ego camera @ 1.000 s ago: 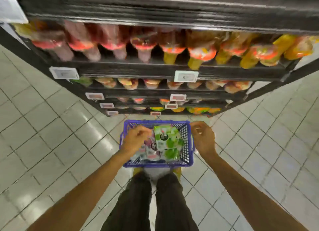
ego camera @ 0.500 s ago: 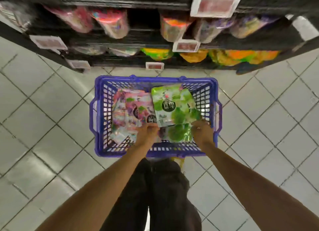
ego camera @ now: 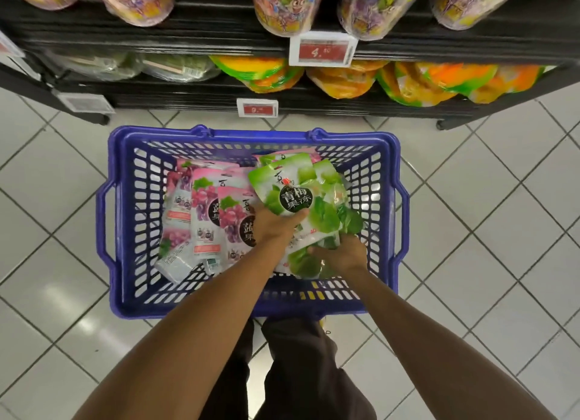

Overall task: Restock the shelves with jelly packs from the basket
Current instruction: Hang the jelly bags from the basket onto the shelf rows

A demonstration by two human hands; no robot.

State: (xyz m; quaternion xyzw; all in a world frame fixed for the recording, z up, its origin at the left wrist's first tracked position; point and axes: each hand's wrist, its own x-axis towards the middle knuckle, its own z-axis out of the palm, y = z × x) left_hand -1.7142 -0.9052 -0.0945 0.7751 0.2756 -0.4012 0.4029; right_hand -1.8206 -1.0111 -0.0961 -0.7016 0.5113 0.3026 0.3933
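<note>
- Two hands work inside the blue basket (ego camera: 251, 135): left hand (ego camera: 276, 228) grips the top green jelly pack (ego camera: 288, 184), thumb on its face.
- Right hand (ego camera: 342, 256) clutches green packs (ego camera: 301, 264) beneath it.
- Pink jelly packs (ego camera: 204, 206) lie left of both.
- Shelves (ego camera: 188, 97) stand beyond.

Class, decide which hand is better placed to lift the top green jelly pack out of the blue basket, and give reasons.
Left. The left hand pinches the top green pack at its lower edge, thumb on its front. The right hand sits lower, gripping the green packs underneath.
</note>
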